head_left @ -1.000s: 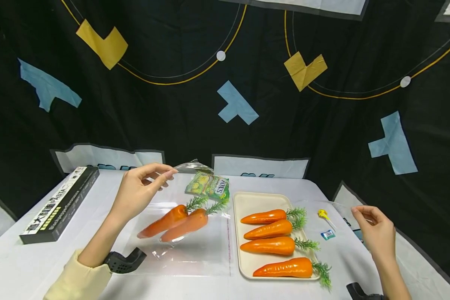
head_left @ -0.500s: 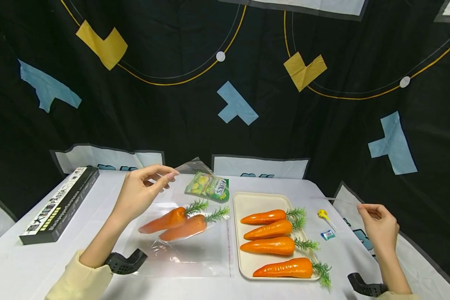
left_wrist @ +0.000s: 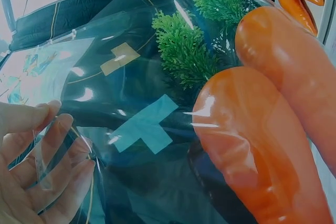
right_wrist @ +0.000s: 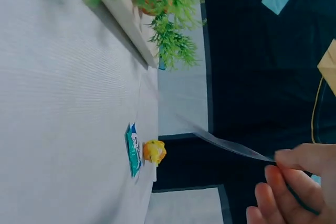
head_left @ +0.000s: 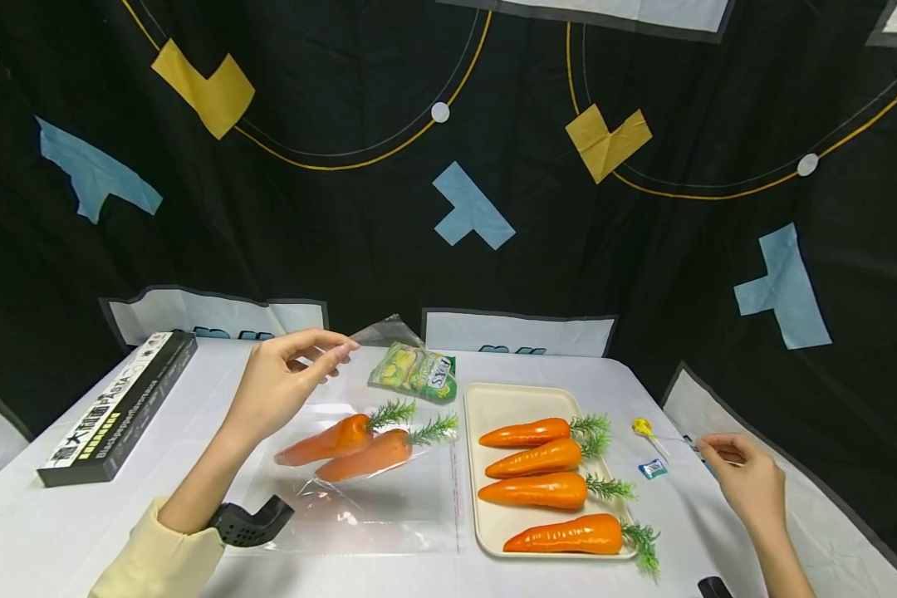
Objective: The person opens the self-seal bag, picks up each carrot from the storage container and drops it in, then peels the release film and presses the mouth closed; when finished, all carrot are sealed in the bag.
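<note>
The clear plastic bag (head_left: 374, 490) with two carrots (head_left: 359, 444) is pinched at its far-left edge by the left hand (head_left: 280, 386); a thin clear strip (right_wrist: 231, 148) is pinched by the right hand (head_left: 747, 477), far right of the bag

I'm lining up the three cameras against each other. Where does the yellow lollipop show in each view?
Head: the yellow lollipop lies on the white table, right of the cream tray, beside a small blue candy packet.
Left wrist: not in it.
Right wrist: low centre, next to the blue packet.
Shared landmark: the carrot greens at the tray's edge.
</note>
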`<state>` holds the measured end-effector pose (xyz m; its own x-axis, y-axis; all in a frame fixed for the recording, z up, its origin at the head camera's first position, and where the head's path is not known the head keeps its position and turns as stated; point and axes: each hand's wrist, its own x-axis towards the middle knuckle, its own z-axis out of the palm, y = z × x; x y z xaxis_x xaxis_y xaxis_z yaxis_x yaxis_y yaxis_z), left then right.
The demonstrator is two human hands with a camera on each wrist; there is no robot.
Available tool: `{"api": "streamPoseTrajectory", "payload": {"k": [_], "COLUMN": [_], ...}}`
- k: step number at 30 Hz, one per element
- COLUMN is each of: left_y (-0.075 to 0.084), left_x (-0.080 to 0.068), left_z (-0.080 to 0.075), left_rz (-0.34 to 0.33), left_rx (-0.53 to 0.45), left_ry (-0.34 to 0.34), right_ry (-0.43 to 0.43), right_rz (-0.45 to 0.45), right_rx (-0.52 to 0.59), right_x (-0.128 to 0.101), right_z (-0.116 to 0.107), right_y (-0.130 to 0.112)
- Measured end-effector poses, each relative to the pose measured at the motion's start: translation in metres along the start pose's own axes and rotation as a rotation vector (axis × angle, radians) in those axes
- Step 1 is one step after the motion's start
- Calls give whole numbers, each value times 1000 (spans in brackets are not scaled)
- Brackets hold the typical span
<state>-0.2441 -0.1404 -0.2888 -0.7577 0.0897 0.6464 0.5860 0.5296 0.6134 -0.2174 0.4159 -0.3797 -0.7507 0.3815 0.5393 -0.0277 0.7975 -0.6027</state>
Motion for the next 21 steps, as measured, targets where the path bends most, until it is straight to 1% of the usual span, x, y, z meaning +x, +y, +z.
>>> {"api": "streamPoseTrajectory", "payload": {"k": [4, 7, 10, 16, 21], "left_y": [1, 1, 2, 1, 2], "left_x": [0, -1, -1, -1, -1], "left_z": [0, 0, -1, -1, -1], "left_rz": [-6, -8, -10, -6, -9], "left_rx": [2, 2, -2, -5, -6], "left_ry": [-3, -4, -6, -10, -15], "right_ry": [-79, -144, -193, -279, -331], "right_rz": [-81, -116, -139, -139, -138], "right_rx": [-40, -68, -72, -87, -92], "right_x": [-12, -19, -25, -35, -37], "right_z": [-4, -6, -7, -7, -7], "right_y": [-3, -4, -5, -7, -8]}}
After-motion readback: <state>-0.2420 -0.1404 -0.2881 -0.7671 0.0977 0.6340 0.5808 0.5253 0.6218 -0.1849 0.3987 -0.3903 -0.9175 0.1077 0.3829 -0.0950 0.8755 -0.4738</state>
